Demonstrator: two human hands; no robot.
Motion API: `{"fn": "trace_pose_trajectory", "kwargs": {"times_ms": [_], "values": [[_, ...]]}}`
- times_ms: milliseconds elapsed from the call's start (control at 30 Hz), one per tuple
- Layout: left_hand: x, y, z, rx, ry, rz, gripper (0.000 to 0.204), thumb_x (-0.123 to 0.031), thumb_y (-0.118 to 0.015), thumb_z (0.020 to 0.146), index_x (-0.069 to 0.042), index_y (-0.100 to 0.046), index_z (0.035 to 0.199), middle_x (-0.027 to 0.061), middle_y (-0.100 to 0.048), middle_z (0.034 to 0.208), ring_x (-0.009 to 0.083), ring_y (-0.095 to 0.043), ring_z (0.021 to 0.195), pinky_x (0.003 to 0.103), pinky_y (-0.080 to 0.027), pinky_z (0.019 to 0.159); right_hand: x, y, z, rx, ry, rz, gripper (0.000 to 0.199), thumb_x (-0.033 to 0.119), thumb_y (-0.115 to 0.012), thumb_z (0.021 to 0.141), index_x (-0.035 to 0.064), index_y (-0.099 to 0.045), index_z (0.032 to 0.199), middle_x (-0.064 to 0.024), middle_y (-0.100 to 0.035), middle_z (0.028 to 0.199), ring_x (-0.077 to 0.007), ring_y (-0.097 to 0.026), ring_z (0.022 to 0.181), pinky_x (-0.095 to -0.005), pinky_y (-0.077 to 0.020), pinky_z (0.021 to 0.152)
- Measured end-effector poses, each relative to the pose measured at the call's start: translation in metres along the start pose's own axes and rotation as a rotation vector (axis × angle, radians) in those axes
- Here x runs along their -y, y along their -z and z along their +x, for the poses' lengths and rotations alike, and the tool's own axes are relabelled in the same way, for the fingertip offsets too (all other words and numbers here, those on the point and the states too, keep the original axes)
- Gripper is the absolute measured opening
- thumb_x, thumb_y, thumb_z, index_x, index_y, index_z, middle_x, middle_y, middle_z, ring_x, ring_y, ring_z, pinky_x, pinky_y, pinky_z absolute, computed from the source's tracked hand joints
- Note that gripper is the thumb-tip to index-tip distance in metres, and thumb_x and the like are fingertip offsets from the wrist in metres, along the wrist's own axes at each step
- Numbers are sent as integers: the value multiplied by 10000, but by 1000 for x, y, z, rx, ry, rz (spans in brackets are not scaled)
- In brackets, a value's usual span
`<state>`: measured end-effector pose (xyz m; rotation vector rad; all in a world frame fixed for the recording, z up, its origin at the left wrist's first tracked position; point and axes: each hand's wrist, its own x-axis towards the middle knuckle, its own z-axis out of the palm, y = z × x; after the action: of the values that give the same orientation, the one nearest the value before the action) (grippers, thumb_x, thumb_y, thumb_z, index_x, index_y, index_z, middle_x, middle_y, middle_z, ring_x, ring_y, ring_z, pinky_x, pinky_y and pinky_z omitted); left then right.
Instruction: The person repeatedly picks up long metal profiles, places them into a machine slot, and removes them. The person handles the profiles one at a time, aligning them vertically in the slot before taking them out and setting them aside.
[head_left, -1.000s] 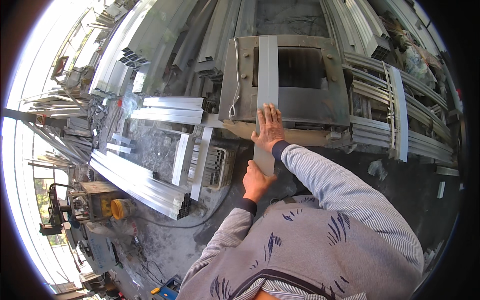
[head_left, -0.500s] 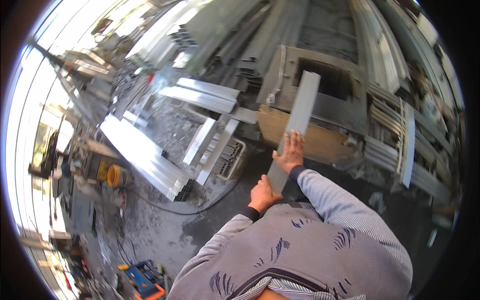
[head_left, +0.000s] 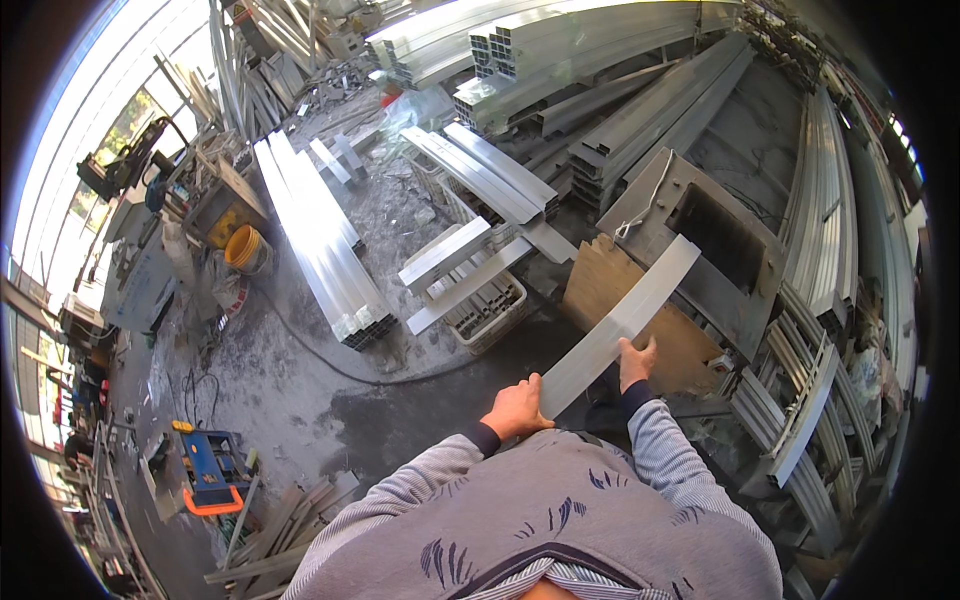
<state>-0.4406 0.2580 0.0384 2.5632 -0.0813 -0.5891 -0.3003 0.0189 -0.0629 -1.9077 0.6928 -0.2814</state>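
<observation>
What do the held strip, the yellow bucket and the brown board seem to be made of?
Held strip: probably aluminium, dull satin finish; smooth, even silver-grey surface.
Yellow bucket: likely plastic, from its solid bright colour; gloss unclear.
Brown board: perhaps plywood, looking unfinished; mottled tan face, grain unclear.

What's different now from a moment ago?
The metal strip has been pulled back, no longer across the dark opening. The right hand went from flat on top to the strip's right edge. The view swung left. The left hand still holds the near end.
</observation>
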Motion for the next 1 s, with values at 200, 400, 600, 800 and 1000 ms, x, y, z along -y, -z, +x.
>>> {"fn": "trace_pose_trajectory", "kwargs": {"times_ms": [200, 400, 600, 800, 1000], "values": [[15, -11, 13, 36, -15, -240, 714, -469, -809, 886, 9, -468, 1293, 319, -710, 1081, 464, -701, 1052, 497, -560, 899, -25, -11, -10, 520, -623, 900, 328, 271, -769, 881, 67, -688, 1125, -99, -717, 1099, -317, -679, 1026, -492, -536, 1013], [32, -15, 13, 117, -95, -516, 625, -377, -725, 966, -34, -406, 1379, 333, -700, 1100, 507, -672, 1087, 516, -533, 952, -25, -21, -17, 339, -561, 776, 477, 250, -744, 914, -35, -578, 1258, -160, -651, 1184, -345, -679, 1019, -507, -564, 944], [10, -41, 6, -58, -267, -474, 645, -335, -771, 949, -74, -387, 1397, 336, -678, 1115, 507, -662, 1125, 519, -524, 946, -4, -26, -26, 257, -374, 270, 705, 198, -877, 782, 5, -416, 1281, -191, -586, 1207, -292, -639, 1053, -505, -562, 931], [3, -54, 33, 303, 126, -809, 629, -369, -832, 903, -36, -559, 1362, 141, -729, 1074, 215, -683, 948, 351, -543, 841, 9, -13, -19, 259, -341, 205, 771, 189, -882, 724, -38, -428, 1305, -242, -613, 1236, -336, -650, 1108, -454, -531, 1004], [-13, -58, 79, 410, 144, -1016, 484, -343, -838, 886, 2, -720, 1205, 53, -732, 1043, 143, -659, 909, 302, -540, 772, 20, -9, 21, 181, -144, 112, 772, 208, -839, 741, -43, -414, 1335, -273, -606, 1263, -402, -636, 1142, -464, -491, 1064]]}}
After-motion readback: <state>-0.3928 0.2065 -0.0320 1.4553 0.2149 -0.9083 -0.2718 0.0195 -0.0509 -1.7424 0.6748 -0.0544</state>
